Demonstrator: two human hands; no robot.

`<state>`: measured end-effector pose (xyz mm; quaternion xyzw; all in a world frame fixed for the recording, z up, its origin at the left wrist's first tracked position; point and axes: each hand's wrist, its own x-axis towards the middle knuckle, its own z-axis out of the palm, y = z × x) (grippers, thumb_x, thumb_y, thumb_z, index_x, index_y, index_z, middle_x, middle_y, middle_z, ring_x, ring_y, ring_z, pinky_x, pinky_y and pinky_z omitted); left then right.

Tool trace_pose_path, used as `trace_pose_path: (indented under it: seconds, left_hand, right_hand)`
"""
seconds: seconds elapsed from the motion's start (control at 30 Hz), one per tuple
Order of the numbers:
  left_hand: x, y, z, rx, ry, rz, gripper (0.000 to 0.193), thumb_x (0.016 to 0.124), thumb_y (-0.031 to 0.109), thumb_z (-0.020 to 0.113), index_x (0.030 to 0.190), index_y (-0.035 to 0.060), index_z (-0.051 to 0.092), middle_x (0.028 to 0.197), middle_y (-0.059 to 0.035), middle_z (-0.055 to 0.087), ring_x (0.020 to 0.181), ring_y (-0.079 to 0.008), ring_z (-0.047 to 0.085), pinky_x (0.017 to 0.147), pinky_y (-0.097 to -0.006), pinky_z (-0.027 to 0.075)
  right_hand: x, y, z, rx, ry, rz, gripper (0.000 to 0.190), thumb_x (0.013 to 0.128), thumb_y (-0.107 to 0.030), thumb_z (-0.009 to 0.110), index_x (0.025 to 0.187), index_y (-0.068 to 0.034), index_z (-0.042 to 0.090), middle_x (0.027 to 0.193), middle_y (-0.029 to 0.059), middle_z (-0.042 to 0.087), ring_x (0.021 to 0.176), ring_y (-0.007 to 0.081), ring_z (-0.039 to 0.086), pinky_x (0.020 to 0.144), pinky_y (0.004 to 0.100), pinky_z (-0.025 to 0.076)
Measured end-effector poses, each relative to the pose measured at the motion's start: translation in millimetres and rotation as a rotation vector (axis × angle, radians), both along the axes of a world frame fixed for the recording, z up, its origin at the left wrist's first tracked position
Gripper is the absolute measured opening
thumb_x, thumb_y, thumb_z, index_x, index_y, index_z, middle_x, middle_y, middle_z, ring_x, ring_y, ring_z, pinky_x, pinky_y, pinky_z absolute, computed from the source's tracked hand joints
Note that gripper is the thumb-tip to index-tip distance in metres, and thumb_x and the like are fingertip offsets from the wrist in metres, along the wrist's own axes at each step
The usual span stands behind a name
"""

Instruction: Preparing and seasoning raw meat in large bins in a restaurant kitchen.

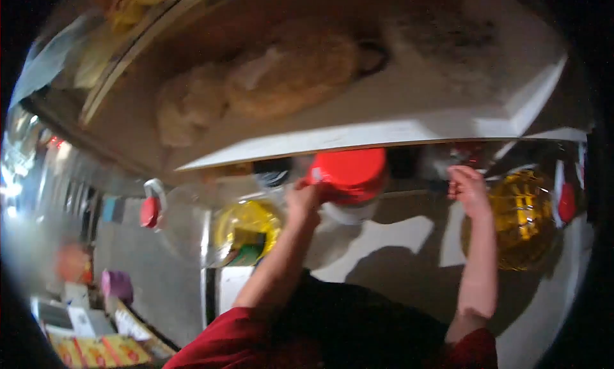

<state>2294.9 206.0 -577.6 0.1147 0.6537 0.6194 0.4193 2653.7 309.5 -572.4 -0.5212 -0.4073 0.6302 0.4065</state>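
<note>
My left hand (305, 201) grips the side of a red screw lid (352, 170) on a jar with a pale body (352, 213), just below the white edge of a shelf. To the right, my right hand (466, 189) is raised beside that edge with its fingers bent; blur hides whether anything small is between them. A large clear bottle of yellow oil (520, 210) stands right of this hand, with a red and white handle (566, 203) near it. Left of my left forearm is a clear container with yellow contents (247, 225).
Above the hands is a shelf with a white edge (360, 134), bearing brownish bundles (292, 78). A dark lid (272, 172) shows beneath it. At left are a clear container with a red handle (149, 211), a purple container (117, 285) and yellow packages (98, 350).
</note>
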Motion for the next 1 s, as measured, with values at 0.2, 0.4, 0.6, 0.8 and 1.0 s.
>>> trace_pose_path:
  seconds: [0.2,0.4,0.6,0.8,1.0]
  left_hand:
    - [21,-16,20,0.074,-0.035,0.005,0.012,0.077,-0.005,0.059,0.089,-0.002,0.058,0.083,-0.0115,0.064,0.062,-0.022,0.064,0.058,-0.036,0.057]
    - [36,-34,19,-0.008,0.124,-0.029,0.012,0.082,0.001,0.057,0.091,-0.0034,0.064,0.084,-0.0067,0.067,0.074,-0.0112,0.059,0.068,-0.026,0.048]
    - [58,-65,42,-0.123,0.324,-0.197,0.011,0.084,0.007,0.06,0.082,-0.0037,0.064,0.074,-0.006,0.065,0.069,-0.0094,0.056,0.064,-0.0263,0.047]
    - [59,-96,17,-0.401,0.397,-0.537,0.009,0.079,0.002,0.062,0.082,-0.0048,0.066,0.074,-0.0103,0.067,0.064,-0.0137,0.06,0.058,-0.0298,0.05]
    - [65,-128,-6,-0.39,0.551,-0.591,0.021,0.077,0.02,0.062,0.076,-0.0002,0.068,0.068,-0.0218,0.064,0.068,-0.032,0.067,0.063,-0.0376,0.052]
  right_hand:
    - [-11,5,-9,0.004,-0.074,0.073,0.016,0.088,-0.024,0.065,0.095,-0.011,0.061,0.065,-0.0024,0.05,0.054,0.0087,0.051,0.048,0.0255,0.043]
    - [-19,1,-14,-0.021,-0.115,0.138,0.015,0.089,-0.025,0.063,0.095,-0.011,0.061,0.065,-0.0026,0.05,0.054,0.0079,0.05,0.048,0.0251,0.043]
    - [-16,5,-16,0.021,-0.109,0.13,0.015,0.089,-0.024,0.063,0.094,-0.01,0.061,0.065,-0.0026,0.05,0.055,0.0078,0.05,0.049,0.0249,0.043]
    - [-20,13,-47,-0.068,-0.075,0.171,0.017,0.089,-0.024,0.065,0.098,-0.01,0.062,0.068,-0.0025,0.051,0.057,0.0079,0.05,0.052,0.0257,0.044]
    - [-57,12,-57,-0.058,-0.069,0.244,0.016,0.087,-0.021,0.065,0.095,-0.007,0.064,0.065,-0.0015,0.053,0.054,0.0093,0.051,0.047,0.0255,0.042]
